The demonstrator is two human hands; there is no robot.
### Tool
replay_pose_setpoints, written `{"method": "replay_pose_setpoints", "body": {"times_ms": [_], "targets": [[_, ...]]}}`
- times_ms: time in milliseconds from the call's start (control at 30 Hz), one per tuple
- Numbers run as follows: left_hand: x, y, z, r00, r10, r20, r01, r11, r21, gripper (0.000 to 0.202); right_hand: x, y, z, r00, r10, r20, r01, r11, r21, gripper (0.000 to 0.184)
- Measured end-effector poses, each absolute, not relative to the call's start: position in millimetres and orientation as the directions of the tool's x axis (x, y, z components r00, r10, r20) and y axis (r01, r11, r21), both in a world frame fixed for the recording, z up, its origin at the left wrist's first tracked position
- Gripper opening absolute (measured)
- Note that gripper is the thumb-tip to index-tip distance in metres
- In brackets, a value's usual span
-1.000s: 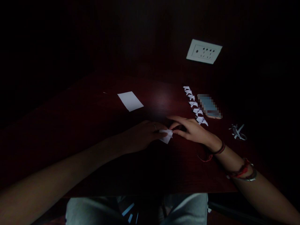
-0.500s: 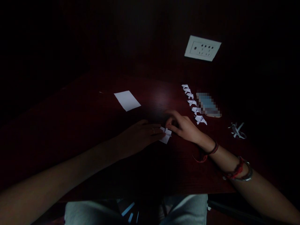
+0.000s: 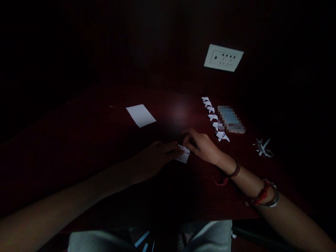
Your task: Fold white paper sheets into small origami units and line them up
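Note:
A small folded piece of white paper [image 3: 183,158] lies on the dark red table in front of me, with creases across it. The outstretched fingers of my left hand [image 3: 160,154] rest on it from the left, tips pressing its upper part; one finger wears a ring. At the upper right edge of the paper, my right hand [image 3: 201,145] is curled, thumb and forefinger closed on a fold there. The fingertips partly cover the paper, and dim light obscures the exact grip. Beyond my right hand runs a row of several small folded paper figures [image 3: 221,135].
A flat white paper sheet [image 3: 141,115] lies at the left back. A blurred-out phone [image 3: 231,119] is beside the paper figures. Farther right sits a small tangle of white strips [image 3: 263,147]. The wall bears a white socket plate [image 3: 224,58]. The table's front edge is above my lap.
The whole view has shifted slightly, moving everything a little left and down. My right thumb and fingers have drawn slightly closer together at the paper; my left hand stays on it.

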State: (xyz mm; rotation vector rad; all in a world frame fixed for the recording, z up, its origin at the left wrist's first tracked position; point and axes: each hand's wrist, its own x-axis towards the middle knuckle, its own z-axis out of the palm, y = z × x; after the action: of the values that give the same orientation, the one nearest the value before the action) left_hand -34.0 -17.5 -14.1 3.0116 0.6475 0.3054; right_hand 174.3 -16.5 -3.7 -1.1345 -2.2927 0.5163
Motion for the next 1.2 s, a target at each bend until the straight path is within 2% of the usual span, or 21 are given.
{"method": "replay_pose_setpoints", "body": {"times_ms": [233,367,533,733,833,967,1100,1200], "targets": [[-36.2,-15.4,-20.7,0.884,0.425,0.195,0.407,-0.905,0.126,0.061,175.8,-17.5,-5.3,-0.482,0.817,0.316,0.627,0.574,-0.527,0.034],[-40.2,-5.5,-17.8,0.914,0.362,0.183,0.337,-0.929,0.154,0.069,182.8,-21.9,-1.7,-0.567,0.746,0.349,0.569,0.661,-0.489,0.041],[-46.6,13.5,-6.4,0.958,0.241,0.156,0.202,-0.953,0.228,0.079,185.4,-28.9,2.4,-0.716,0.633,0.294,0.551,0.771,-0.32,0.044],[-49.5,21.0,-3.0,0.968,0.224,0.112,0.184,-0.94,0.288,0.085,184.0,-28.3,5.5,-0.805,0.543,0.237,0.531,0.839,-0.12,0.045],[-49.4,19.4,-1.2,0.966,0.241,0.099,0.201,-0.932,0.302,0.086,191.2,-27.6,7.0,-0.804,0.538,0.254,0.538,0.84,-0.076,0.041],[-49.4,18.2,-1.7,0.963,0.236,0.129,0.185,-0.93,0.318,0.084,204.4,-28.0,6.9,-0.724,0.61,0.321,0.609,0.784,-0.118,0.041],[-49.5,15.4,-4.4,0.952,0.259,0.165,0.197,-0.926,0.321,0.081,201.7,-27.4,7.1,-0.638,0.639,0.43,0.584,0.766,-0.27,0.049],[-48.1,11.1,-2.5,0.923,0.317,0.217,0.223,-0.903,0.367,0.078,193.9,-26.9,8.6,-0.633,0.667,0.394,0.55,0.745,-0.377,0.054]]}}
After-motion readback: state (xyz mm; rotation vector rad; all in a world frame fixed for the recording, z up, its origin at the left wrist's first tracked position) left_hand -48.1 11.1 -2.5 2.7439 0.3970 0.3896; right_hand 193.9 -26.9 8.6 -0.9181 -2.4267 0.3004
